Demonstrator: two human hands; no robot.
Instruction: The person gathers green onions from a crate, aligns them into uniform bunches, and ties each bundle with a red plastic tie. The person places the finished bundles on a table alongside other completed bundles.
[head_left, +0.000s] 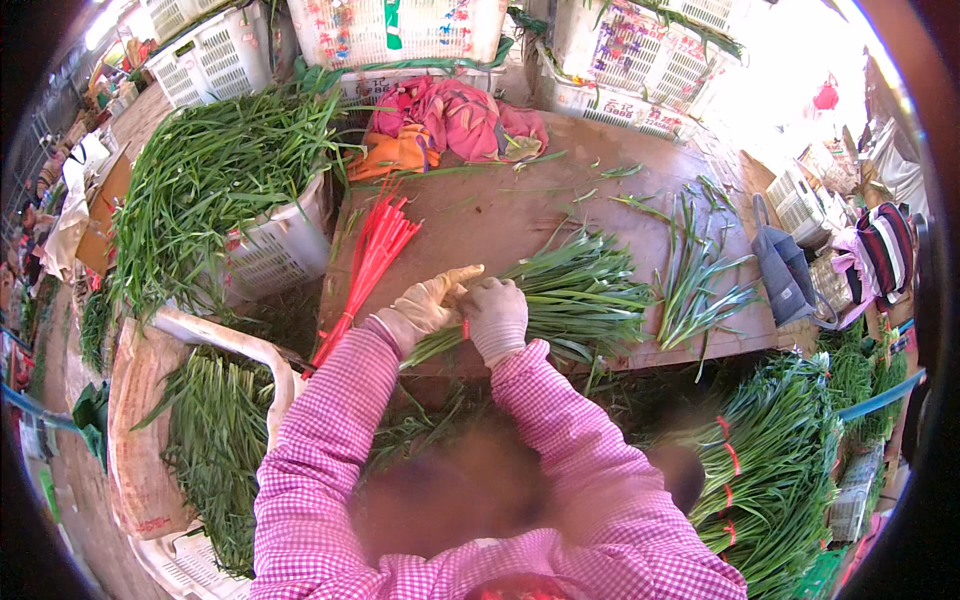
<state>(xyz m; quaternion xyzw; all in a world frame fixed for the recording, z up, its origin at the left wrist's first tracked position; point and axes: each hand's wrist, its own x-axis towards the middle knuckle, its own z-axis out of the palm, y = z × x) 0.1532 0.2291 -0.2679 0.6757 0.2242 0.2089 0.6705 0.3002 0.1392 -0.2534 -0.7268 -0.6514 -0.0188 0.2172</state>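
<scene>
Both my hands wear pale work gloves and meet over a bunch of long green leaves, perhaps garlic chives (581, 292), lying on a brown board table (525, 199). My left hand (427, 304) is at the stem end, its index finger extended; what its fingers grip cannot be made out. Curled over the stems beside it is my right hand (493, 315), closed around a red tie (466, 328) that shows below its fingers. A bundle of red ties (367, 274) lies left of my left hand. Loose leaves (694, 277) lie farther right on the board.
A white plastic crate (281, 251) heaped with leaves stands left. Pink cloth (457, 120) lies at the board's back edge, before stacked crates (397, 34). Red-tied bunches (765, 465) are piled lower right. A metal frame (225, 334) stands lower left; a grey-blue bag (784, 270) is at right.
</scene>
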